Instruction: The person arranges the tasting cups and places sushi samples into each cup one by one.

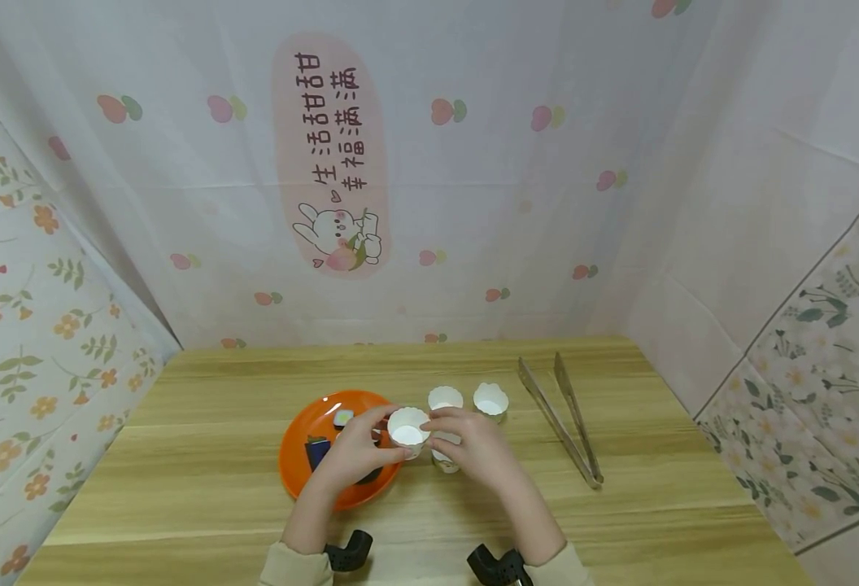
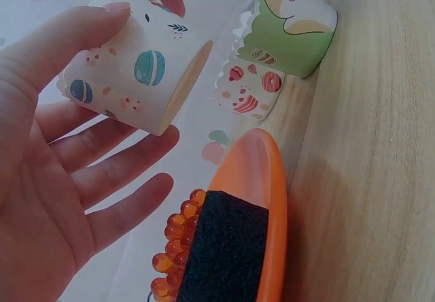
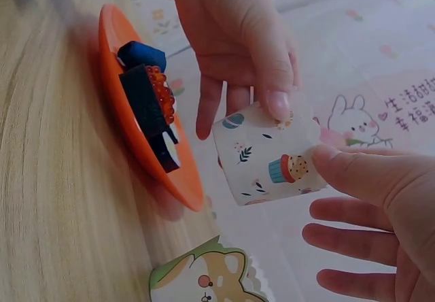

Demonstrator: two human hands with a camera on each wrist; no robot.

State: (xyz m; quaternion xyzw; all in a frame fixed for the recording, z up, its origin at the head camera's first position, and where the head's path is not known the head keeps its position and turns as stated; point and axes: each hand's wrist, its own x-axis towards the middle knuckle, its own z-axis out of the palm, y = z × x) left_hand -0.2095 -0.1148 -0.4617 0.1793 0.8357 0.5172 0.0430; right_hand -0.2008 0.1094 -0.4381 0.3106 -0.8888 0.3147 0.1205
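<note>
A white paper baking cup (image 1: 409, 430), printed with macarons and cupcakes, is held between both hands over the table. On its left side, my left hand (image 1: 356, 448) grips it between thumb and fingers, the thumb on the outer wall near the scalloped rim. From the other side my right hand (image 1: 473, 443) pinches the rim, its thumb (image 3: 340, 166) against the wall and the lower fingers spread away. More baking cups stand close by: a white cup (image 1: 446, 396) behind, another cup (image 1: 490, 399) to the right, and a cup (image 1: 445, 456) partly hidden below my right hand.
An orange plate (image 1: 294, 439) sits left of the cups, partly behind my left hand. It bears several sushi pieces, including a roe-topped roll (image 2: 224, 247). Metal tongs (image 1: 564, 423) lie spread on the wooden table at the right. Patterned curtains (image 1: 473, 203) enclose the table.
</note>
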